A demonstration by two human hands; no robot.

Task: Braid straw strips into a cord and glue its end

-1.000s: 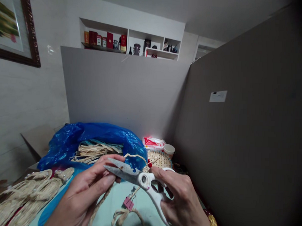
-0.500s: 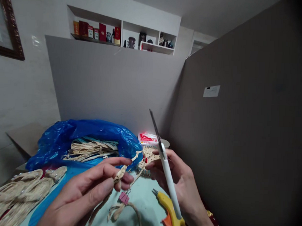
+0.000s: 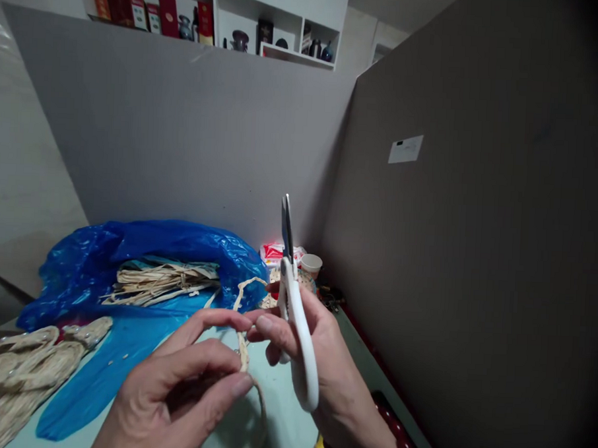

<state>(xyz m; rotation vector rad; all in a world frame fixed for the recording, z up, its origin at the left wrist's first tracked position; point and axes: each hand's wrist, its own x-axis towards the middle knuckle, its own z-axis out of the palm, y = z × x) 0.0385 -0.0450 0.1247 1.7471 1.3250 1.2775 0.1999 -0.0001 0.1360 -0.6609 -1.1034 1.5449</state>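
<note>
My left hand (image 3: pixel 173 383) pinches a thin, pale raffia-like cord (image 3: pixel 243 357) between thumb and fingers. The cord's upper part loops up behind the hands, and its lower part curves down over the table. Close beside it, my right hand (image 3: pixel 324 337) holds white-handled scissors (image 3: pixel 305 376) with the blades pointing up, nearly closed. The right thumb and fingertips come together near the cord, just by my left index finger. Whether they grip the cord is hard to make out.
A blue plastic bag (image 3: pixel 80 241) with a bundle of raffia strands (image 3: pixel 162 281) lies behind the hands. Woven raffia pieces (image 3: pixel 29 371) with beads are at the left. A white cup (image 3: pixel 311 265) and a red-and-white packet (image 3: pixel 272 252) stand before the grey partition (image 3: pixel 184 133).
My right hand has moved left to meet the left hand at the cord, and the scissors have turned. The view has tilted down; the pink clip and most of the yellow tool have left sight.
</note>
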